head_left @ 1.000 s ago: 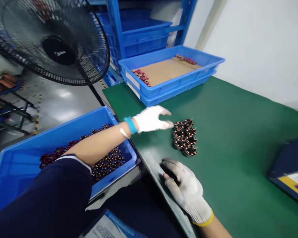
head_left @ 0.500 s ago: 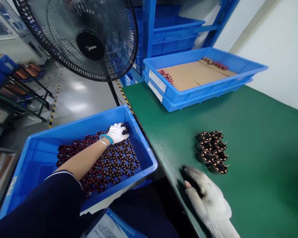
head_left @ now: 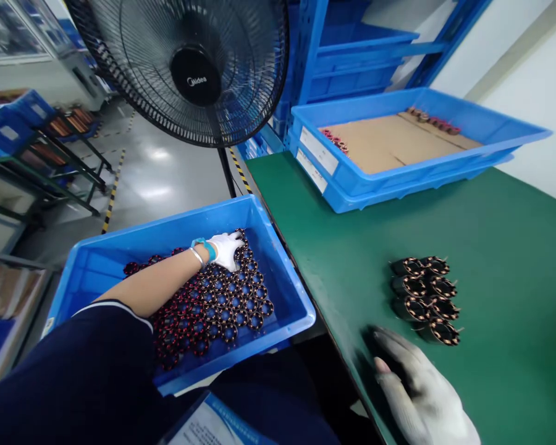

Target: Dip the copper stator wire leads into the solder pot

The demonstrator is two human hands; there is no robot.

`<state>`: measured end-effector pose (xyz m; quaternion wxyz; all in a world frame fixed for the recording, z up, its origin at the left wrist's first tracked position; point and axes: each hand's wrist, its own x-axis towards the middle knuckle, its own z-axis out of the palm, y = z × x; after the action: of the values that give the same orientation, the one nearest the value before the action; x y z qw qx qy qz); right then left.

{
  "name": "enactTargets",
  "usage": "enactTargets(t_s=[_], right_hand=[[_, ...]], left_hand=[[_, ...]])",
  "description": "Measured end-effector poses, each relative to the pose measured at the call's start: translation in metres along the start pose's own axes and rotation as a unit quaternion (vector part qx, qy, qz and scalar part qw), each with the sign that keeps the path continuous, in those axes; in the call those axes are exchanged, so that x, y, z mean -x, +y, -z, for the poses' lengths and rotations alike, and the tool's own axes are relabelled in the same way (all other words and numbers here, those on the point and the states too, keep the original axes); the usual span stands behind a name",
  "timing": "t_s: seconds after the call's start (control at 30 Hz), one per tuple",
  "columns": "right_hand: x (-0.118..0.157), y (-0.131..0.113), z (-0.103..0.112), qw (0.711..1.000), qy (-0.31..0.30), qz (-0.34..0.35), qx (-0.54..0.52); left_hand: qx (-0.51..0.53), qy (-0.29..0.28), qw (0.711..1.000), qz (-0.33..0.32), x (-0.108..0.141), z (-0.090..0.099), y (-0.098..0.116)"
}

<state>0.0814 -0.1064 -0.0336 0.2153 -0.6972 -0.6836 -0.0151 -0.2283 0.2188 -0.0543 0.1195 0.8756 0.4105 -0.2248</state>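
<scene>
My left hand (head_left: 227,250), in a white glove, reaches into the blue bin (head_left: 285,334) at its far right corner. Its fingers are bent down over the small wire-wound rings (head_left: 234,301) there; whether they grip one is hidden. Black and copper rings fill the bin's right part, red and black ones its middle. Resting on the green table (head_left: 352,259) near its edge, my right hand (head_left: 419,383) is gloved, with thumb and fingers apart and nothing between them. Beyond it stand several wound cylinders (head_left: 424,300) in two rows.
A shallow blue tray (head_left: 398,176) with a cardboard sheet and a few red wound parts sits at the table's back. A black fan (head_left: 197,77) stands behind the bin. Blue shelving (head_left: 312,55) rises behind, and a cart (head_left: 50,161) is at far left.
The view has shifted, so bin, tray and cylinders appear farther right. At the bin's corner, the ring seen at my left hand's fingertips now lies among the others, and the fingers have spread slightly.
</scene>
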Motion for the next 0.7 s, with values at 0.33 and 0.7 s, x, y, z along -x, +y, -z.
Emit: enactTargets(t_s=[0.33,0.7], right_hand=[[-0.077,-0.111,-0.011,0.978,-0.015,0.174,-0.114],[-0.226,-0.180,-0.136,0.923,-0.365,0.052,0.108]], left_hand=[[0.015,-0.040,0.999,-0.032,-0.016,0.002,-0.011],[0.070,0.103,0.992,-0.008,0.027,-0.027,-0.017]])
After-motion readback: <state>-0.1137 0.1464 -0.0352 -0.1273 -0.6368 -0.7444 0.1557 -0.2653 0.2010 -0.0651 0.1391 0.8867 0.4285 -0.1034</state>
